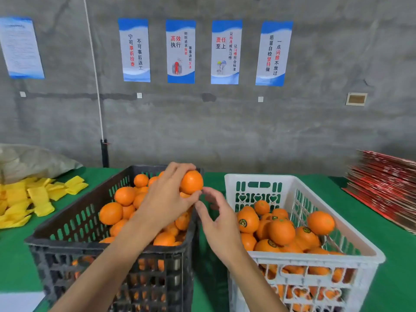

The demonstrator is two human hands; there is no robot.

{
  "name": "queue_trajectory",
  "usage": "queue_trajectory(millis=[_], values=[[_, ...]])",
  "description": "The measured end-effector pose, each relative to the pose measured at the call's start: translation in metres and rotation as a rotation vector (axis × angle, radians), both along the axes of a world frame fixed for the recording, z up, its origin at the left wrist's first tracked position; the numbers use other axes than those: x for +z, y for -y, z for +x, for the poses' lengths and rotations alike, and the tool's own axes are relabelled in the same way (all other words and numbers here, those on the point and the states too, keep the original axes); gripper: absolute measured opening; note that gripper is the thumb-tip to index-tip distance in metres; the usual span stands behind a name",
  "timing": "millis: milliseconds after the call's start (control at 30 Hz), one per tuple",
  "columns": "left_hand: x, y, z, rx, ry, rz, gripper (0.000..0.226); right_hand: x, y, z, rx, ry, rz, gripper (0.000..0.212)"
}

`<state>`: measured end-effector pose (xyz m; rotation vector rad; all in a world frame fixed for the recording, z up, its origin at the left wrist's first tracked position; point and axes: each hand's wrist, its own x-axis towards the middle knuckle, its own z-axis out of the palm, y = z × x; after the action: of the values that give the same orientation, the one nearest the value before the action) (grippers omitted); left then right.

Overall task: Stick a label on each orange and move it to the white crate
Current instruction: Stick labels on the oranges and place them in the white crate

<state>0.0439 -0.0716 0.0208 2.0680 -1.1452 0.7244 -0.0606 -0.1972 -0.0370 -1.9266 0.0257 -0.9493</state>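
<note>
My left hand [165, 199] grips an orange [191, 182] and holds it up above the far right corner of the black crate [67, 242], which is full of unlabelled oranges [125, 195]. My right hand [219, 219] hovers just below and right of that orange, over the gap between the crates, fingers loosely curved with thumb and forefinger near each other; I cannot tell whether a label sits between them. The white crate [315, 258] on the right holds several oranges with dark round labels [247, 221].
Both crates stand on a green table [394, 255]. Yellow foam sleeves [38, 197] lie at the left beside a grey bag [29, 161]. A stack of red flat cartons [387, 185] sits at the right. A concrete wall with posters is behind.
</note>
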Motion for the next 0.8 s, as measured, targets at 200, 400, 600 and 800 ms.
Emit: queue_trajectory(millis=[200,400,600,800], values=[[-0.053,-0.037,-0.080,-0.099,0.038,-0.268,0.064,-0.031,-0.028,-0.062,0.138,0.092,0.038,0.044],[-0.148,-0.050,-0.114,-0.088,0.179,-0.058,0.061,-0.108,-0.011,-0.108,-0.018,-0.221,-0.064,0.033],[-0.254,-0.058,-0.144,-0.070,-0.168,0.259,0.056,-0.196,0.007,-0.145,-0.027,-0.698,-0.393,0.034],[-0.279,-0.060,-0.149,0.011,-0.267,0.284,0.060,-0.210,0.000,-0.142,-0.027,-0.663,-0.495,0.046]])
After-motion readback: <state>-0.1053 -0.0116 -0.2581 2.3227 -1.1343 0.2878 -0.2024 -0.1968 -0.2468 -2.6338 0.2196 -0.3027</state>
